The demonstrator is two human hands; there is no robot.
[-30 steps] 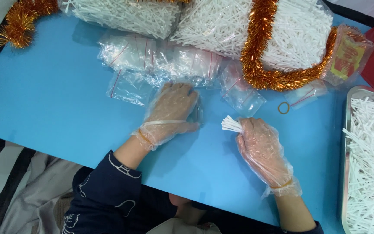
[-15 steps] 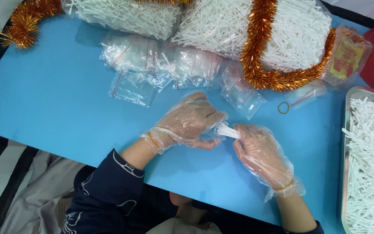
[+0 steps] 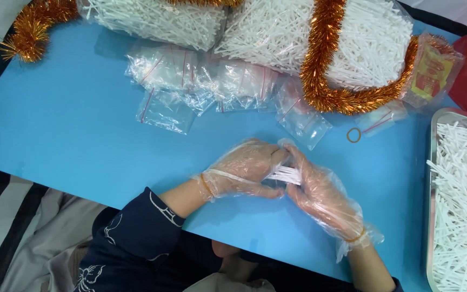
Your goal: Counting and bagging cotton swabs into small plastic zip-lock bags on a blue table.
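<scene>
I hold the white stick bundle [image 3: 286, 174] clenched in my right hand [image 3: 320, 189]; its long axis points left into my left hand [image 3: 244, 165], grasping a clear bag [image 3: 272, 172].

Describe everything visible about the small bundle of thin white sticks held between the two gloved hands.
The small bundle of thin white sticks looks like plastic or paper, straight and packed side by side, lying roughly level just above the blue table. The left hand and right hand, both in clear disposable gloves, grip it together, hiding both ends.
</scene>
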